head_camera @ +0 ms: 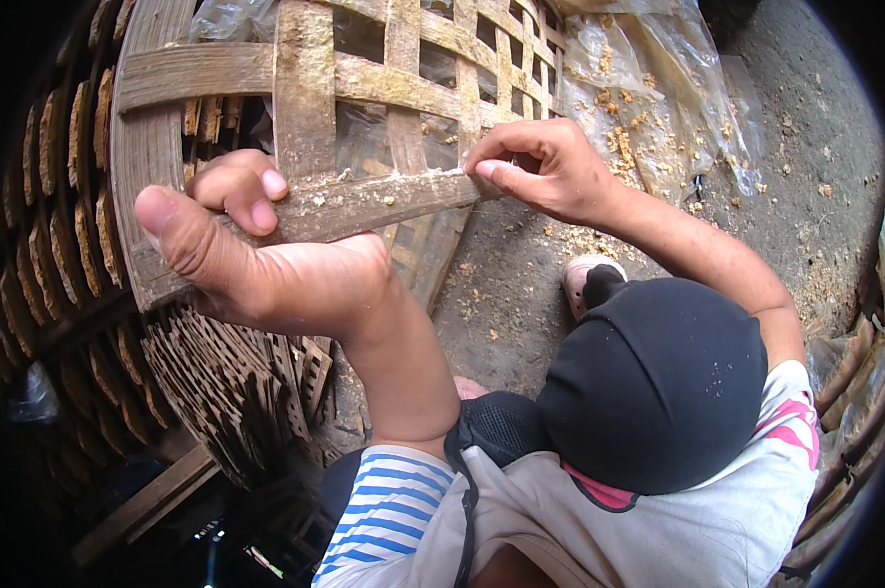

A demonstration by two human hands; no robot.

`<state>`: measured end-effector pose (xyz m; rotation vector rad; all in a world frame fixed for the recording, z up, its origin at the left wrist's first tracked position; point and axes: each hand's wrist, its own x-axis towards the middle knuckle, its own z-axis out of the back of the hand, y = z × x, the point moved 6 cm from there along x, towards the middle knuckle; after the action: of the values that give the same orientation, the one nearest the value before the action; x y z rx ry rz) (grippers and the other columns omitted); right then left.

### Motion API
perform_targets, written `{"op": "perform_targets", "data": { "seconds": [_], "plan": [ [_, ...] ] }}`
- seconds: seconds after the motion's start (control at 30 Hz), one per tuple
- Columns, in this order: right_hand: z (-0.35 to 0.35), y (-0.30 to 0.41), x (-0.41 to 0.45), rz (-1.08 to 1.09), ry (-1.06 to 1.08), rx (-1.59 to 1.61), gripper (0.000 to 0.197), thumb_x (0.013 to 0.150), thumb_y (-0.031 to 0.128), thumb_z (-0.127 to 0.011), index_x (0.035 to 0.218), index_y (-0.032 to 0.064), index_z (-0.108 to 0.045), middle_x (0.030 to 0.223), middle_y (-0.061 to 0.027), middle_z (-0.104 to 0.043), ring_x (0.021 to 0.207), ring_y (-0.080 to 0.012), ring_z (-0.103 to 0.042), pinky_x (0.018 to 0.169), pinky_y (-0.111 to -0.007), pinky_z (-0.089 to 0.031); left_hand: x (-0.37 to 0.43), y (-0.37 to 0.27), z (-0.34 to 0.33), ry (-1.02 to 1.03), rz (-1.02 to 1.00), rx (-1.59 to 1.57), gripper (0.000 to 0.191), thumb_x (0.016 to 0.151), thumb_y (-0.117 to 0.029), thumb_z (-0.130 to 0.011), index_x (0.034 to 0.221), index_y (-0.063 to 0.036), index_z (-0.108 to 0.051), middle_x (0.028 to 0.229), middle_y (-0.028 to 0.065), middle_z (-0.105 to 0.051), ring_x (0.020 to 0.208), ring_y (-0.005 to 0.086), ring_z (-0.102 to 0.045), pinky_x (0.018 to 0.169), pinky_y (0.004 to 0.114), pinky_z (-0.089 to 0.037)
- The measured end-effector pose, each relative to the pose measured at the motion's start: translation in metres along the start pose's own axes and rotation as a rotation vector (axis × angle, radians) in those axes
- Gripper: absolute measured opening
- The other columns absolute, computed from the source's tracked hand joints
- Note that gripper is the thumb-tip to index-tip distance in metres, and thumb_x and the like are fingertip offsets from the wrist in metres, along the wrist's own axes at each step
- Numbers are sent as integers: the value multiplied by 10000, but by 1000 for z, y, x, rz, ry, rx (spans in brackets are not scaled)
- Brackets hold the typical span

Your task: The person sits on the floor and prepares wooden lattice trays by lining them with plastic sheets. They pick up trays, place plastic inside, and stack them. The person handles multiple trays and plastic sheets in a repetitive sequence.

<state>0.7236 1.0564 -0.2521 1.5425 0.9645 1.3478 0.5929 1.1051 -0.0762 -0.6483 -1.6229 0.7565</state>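
Note:
A woven bamboo tray (365, 77) with wide flat slats is tilted up before me. Pale crumbs cling along its near wooden rim strip (383, 202). My left hand (255, 246) grips this rim near the left corner, with curled fingers over the strip and the palm below. Its thumb sticks out away from the wood. Farther right along the same strip, my right hand (541, 173) pinches the rim's edge between thumb and fingertips. Whether a crumb sits between those fingertips is hidden.
Racks of brownish slabs (64, 220) line the left side. Below the tray stands a stack of slatted trays (222, 382). Plastic sheeting (640, 81) with crumbs lies at upper right on the dirty floor (795, 169). A pink clog (582, 279) shows beside rounded black cloth (655, 389).

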Motion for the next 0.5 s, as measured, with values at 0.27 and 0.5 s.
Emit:
{"op": "perform_targets", "data": {
  "seconds": [0.27, 0.5],
  "plan": [
    [-16, -7, 6, -390, 68, 461, 228, 975, 174, -628, 1083, -13, -702, 707, 5, -621, 620, -53, -526, 582, -214, -408, -3, -2, -5, -13, -16, -21, 515, 1013, -407, -545, 602, -141, -387, 590, -9, -331, 611, 115, -366, 642, 263, -339],
    [-1, -8, 15, -495, 96, 368, 307, 975, 279, -642, 1078, 2, -727, 673, 3, -616, 566, -52, -545, 526, -214, -387, -2, 0, -9, 28, -29, -12, 513, 1018, -376, -545, 591, -147, -377, 581, -15, -328, 608, 111, -364, 640, 265, -337]
  ]
}}
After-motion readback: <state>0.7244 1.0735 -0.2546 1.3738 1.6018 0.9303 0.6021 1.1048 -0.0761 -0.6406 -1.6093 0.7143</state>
